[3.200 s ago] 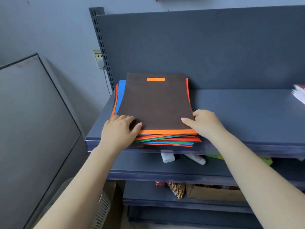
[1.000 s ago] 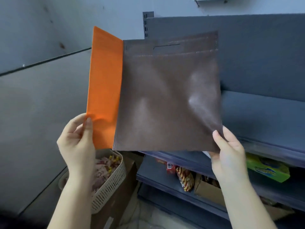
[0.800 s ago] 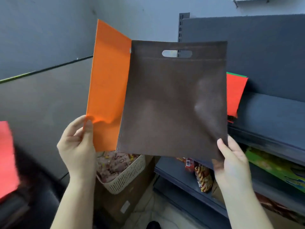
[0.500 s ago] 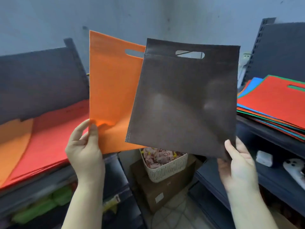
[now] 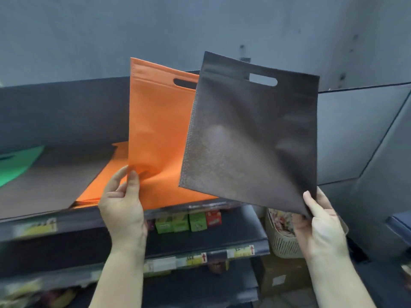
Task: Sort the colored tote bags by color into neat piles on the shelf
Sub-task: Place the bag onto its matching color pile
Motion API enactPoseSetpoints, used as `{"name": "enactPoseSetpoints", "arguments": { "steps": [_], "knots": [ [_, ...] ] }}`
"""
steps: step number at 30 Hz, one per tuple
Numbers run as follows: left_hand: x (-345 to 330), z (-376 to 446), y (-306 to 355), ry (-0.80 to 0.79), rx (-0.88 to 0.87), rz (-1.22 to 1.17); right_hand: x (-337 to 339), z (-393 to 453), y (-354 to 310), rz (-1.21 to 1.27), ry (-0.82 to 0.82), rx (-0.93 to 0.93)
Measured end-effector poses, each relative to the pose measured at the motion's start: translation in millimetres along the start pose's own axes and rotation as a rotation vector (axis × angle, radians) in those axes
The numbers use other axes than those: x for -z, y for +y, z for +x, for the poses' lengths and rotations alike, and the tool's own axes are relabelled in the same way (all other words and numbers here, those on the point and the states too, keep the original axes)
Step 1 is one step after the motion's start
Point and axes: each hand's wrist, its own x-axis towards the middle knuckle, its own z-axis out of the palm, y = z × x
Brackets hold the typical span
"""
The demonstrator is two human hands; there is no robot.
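1. I am seeing the orange tote bag (image 5: 159, 134) standing upright in the air, its cut-out handle at the top and its lower left corner creasing.
2. The brown tote bag (image 5: 251, 141) is hanging tilted just right of it, overlapping the orange bag's right edge, handle slot up.
3. On the shelf (image 5: 222, 206), three piles are lying flat side by side: orange pile (image 5: 111, 174), brown pile (image 5: 51, 178), green pile (image 5: 15, 163) farthest left.

Small shop or stockroom indicated: dark metal retail shelving (image 5: 200, 241) at lower centre, price labels (image 5: 193, 260) fixed along shelf edges, small boxed goods (image 5: 189, 222) displayed, basket of packets (image 5: 282, 236) at lower right.
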Motion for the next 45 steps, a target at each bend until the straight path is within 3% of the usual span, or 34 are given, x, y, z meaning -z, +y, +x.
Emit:
{"name": "enactPoseSetpoints", "arguments": {
  "steps": [11,20,26,34,41,45],
  "knots": [
    [110.8,106.2,16.3,0.015,0.067,0.159,-97.8,-66.9,91.9,0.039,-0.099,-0.076],
    [112.9,146.3,-1.5,-0.093,0.171,0.293,-120.2,-82.9,113.4,0.047,-0.069,-0.061],
    [103.1,167.4,-14.1,-0.059,0.290,0.384,-139.4,-72.5,119.8,0.004,-0.101,-0.075],
    [113.5,182.7,-12.5,-0.088,0.214,0.554,-162.0,-53.0,137.7,-0.049,-0.136,-0.105],
    [144.7,197.2,42.9,-0.178,0.228,0.147,-192.3,-52.3,170.1,-0.092,-0.216,-0.111],
    [171.2,215.8,67.0,-0.316,0.101,0.235,-215.6,-67.0,198.2,-0.155,-0.261,-0.116]
  ]
}}
